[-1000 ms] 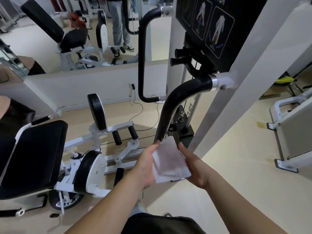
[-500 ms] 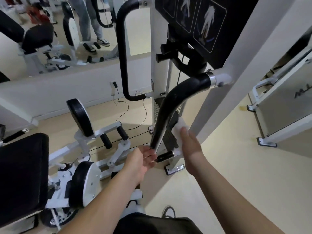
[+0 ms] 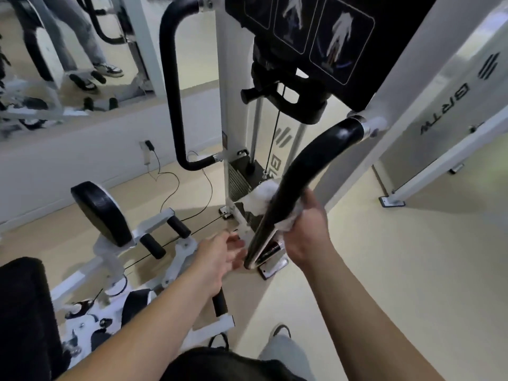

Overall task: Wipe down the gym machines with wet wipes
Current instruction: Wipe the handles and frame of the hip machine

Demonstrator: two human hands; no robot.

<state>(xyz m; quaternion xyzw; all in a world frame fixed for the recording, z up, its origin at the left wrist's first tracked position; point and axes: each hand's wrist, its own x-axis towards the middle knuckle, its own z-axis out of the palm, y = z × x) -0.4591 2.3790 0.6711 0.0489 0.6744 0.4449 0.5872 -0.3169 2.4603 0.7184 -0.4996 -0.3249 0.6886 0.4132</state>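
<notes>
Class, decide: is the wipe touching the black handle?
Touching. The head view shows the wipe wrapped round the handle, gripped by the right hand.

place: gym | evidence: weight stack, padded machine handles, wall mirror

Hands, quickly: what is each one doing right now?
Left hand: open, holding nothing.
Right hand: grips the wet wipe around the black handle.
</notes>
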